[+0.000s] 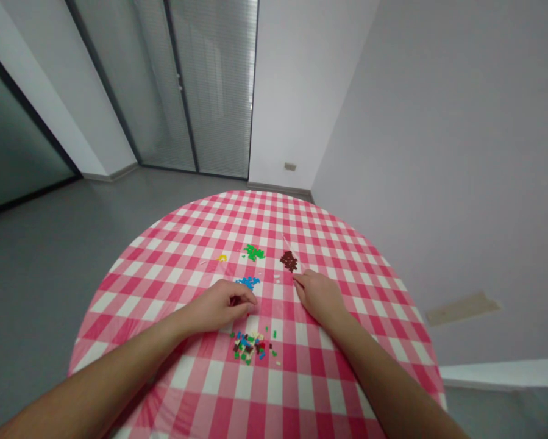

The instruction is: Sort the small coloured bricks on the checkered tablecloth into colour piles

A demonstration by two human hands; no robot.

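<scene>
A person's left hand (219, 306) and right hand (318, 297) work over a round desk (373, 253) spread with pink-and-white gingham cloth (328, 256), among small heaps of tiny plastic bricks. The left fingers (242, 297) curl inward into a narrow pinch just above a mixed heap of multicoloured bricks (249, 346); whether they hold a piece is hidden. The right fingers (300, 280) lie close together on the cloth, just beside a brown brick pile (289, 261); whether they hold anything cannot be told. Farther up the desk lie a green brick pile (254, 252), a blue brick pile (249, 282) and a few yellow bricks (221, 258). The bricks appear light, stiff and hard, likely to skitter on the cloth, and each seems best taken by opposite edges between the fingertips.
</scene>
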